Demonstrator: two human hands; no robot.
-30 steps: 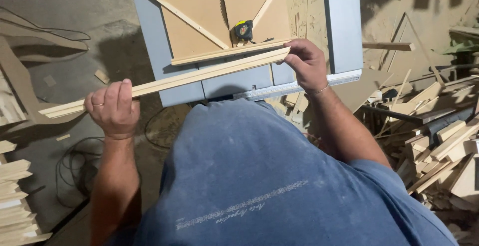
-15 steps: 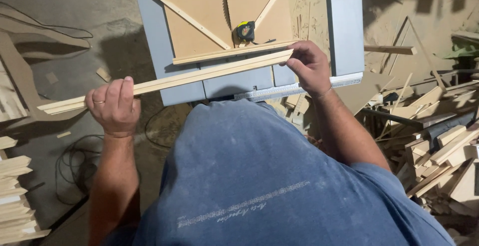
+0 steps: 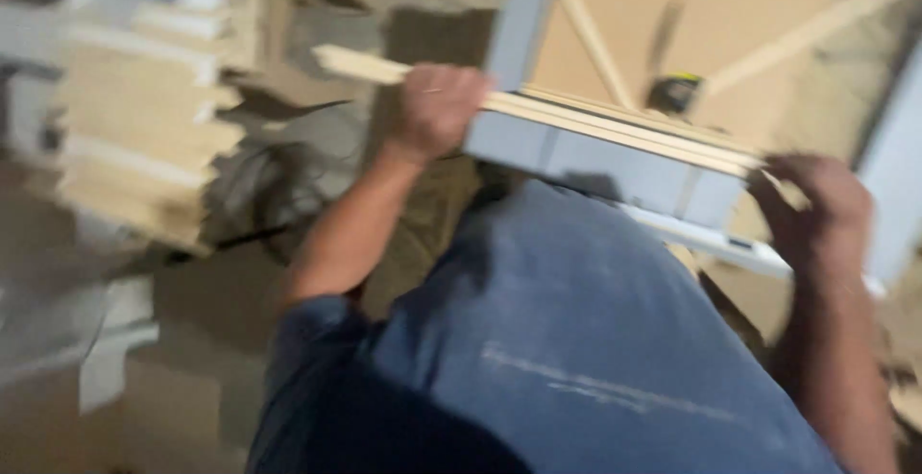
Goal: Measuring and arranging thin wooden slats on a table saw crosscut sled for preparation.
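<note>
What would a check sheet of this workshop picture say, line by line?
Surface: grey-blue table with brown board on top.
Job's things: bundle of thin wooden strips, held level along the table's near edge.
Clutter: stacked wood pieces at left; small yellow-and-dark object on the board, blurred.
Grippers: left hand closed around the strips; right hand at their other end.
Cables: dark cable on the floor.
Surroundings: dusty floor, picture blurred.

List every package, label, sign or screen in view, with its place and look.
None can be made out; the picture is motion-blurred.
Nearest to one: a small dark and yellow object on the brown board, too blurred to identify.
Left hand and right hand grip a bundle of pale wooden strips over a grey-blue table; no marking shows on them.
</note>
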